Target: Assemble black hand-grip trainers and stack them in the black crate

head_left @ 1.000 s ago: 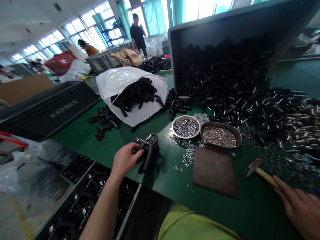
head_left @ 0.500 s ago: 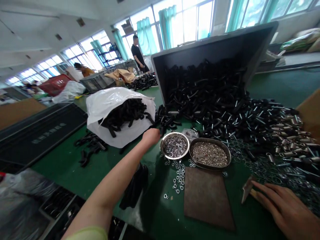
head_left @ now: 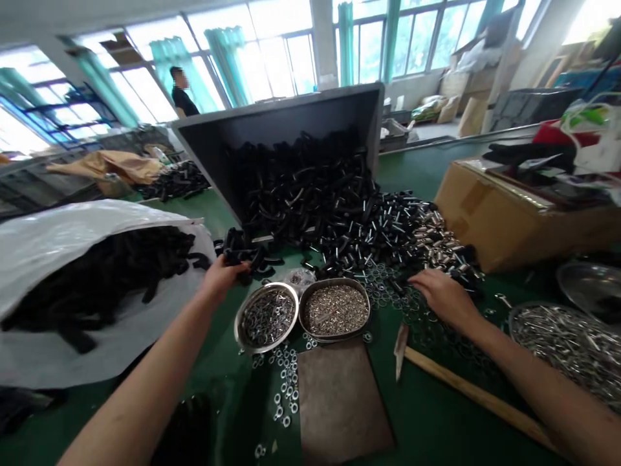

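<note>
My left hand (head_left: 221, 278) reaches in among black parts (head_left: 257, 259) between the white sack (head_left: 160, 310) and the round bowl of small metal pieces (head_left: 269, 317); its fingers are bent around a black part. My right hand (head_left: 439, 294) is at the heap's edge, fingertips together beside thin metal rings (head_left: 383, 285) and a dark piece; whether it grips anything is too small to tell. Below it lies a hammer (head_left: 466, 386) with a wooden handle, touched by neither hand. An oval tin of small rivets (head_left: 334, 309) stands behind a brown metal plate (head_left: 342, 401).
A tipped grey crate (head_left: 301, 110) spills black parts across the green table. To the right are springs (head_left: 436, 239), a cardboard box (head_left: 490, 213) and a tray of metal pins (head_left: 572, 343). Loose washers (head_left: 286, 388) lie left of the plate. A person (head_left: 183, 94) stands far back.
The view has swung right. My right hand has left the hammer and moved forward to the rings. My left hand has reached into the black parts, its fingers now around one.
</note>
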`<state>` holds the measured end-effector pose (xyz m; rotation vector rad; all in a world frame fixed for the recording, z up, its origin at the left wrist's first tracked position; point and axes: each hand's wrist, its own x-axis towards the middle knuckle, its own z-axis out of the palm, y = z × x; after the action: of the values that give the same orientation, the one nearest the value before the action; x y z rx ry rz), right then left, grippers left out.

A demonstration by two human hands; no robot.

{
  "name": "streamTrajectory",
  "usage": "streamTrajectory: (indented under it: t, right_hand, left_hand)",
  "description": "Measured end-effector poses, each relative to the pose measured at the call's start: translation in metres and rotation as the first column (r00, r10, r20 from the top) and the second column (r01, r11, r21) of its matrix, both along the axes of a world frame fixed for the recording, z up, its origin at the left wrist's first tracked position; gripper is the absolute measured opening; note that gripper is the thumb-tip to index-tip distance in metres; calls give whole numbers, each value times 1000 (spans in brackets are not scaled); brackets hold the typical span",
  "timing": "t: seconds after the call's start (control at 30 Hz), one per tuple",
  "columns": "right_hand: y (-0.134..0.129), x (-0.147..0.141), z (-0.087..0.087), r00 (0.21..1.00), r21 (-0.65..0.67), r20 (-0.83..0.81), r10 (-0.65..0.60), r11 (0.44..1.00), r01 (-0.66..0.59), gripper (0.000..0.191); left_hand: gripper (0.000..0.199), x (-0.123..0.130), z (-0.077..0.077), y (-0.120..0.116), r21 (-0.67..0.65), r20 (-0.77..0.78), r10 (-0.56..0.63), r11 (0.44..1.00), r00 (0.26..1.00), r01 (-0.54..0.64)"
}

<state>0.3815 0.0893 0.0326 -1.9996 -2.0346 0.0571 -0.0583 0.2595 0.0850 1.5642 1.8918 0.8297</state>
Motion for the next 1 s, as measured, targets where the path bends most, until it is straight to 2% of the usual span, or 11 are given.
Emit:
streamTrajectory:
  t: [0.07,0.13,0.23,0.33,0.47,0.53,0.6,0.67,0.73,0.87,1.0]
  right_hand:
    - [22,17,4,985,-112,86,-151,981,160,27]
    - [36,29,2,964,-182,131,-233,950,254,19]
    - [41,33,-11,953,-237,153,-262,926,293,21]
    - [33,27,-20,959,-226,156,-236,937,267,27]
    - [19,21,-16,990,-98,98,-105,989,115,31]
    - [10,10,-10,998,138,-55,-38,989,45,27]
    - [-7,-11,-3,939,273,-341,44,961,54,19]
    - [-29,-41,2,785,184,-615,69,981,58,16]
    - [-51,-72,4,643,21,-765,22,1000,-9,20]
    - [-84,-119,-5,508,-150,-859,-57,978,-145,32]
    - [-104,-142,-14,333,-230,-932,-144,945,-234,38]
  left_hand:
    - [32,7,19,-29,18,171,-65,998,983,63]
    - [37,11,36,-69,34,452,-95,995,887,89]
    - [38,13,47,-134,-22,569,-14,999,822,32]
    - [35,16,39,-189,-61,590,62,998,805,-32]
    - [30,9,-1,-232,-39,591,146,987,793,-153]
    - [26,2,-27,-245,-39,448,170,984,878,-171]
    - [25,-4,-52,-250,-61,235,145,989,961,-134]
    - [24,-6,-72,-249,-72,67,105,992,992,-100]
    - [22,-6,-85,-240,-51,-39,104,993,994,-106]
    - [17,-3,-95,-215,-20,-232,152,987,961,-161]
    - [14,-3,-95,-203,-27,-317,149,986,937,-166]
